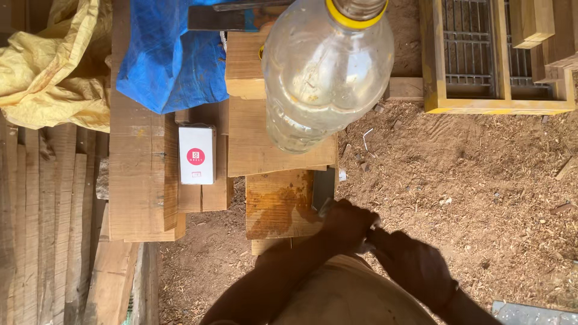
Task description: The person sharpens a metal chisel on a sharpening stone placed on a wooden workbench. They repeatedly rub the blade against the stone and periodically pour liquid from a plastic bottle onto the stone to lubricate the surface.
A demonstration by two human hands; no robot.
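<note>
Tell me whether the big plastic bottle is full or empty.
Nearly empty: the clear plastic bottle shows see-through walls with only droplets and yellowish residue inside.

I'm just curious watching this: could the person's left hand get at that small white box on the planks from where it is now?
Probably yes. The left hand is beside the wet wooden block, and the white box lies uncovered on the planks just beyond, with nothing standing between them.

Both hands meet beside a wet wood block (bottle above).
</note>
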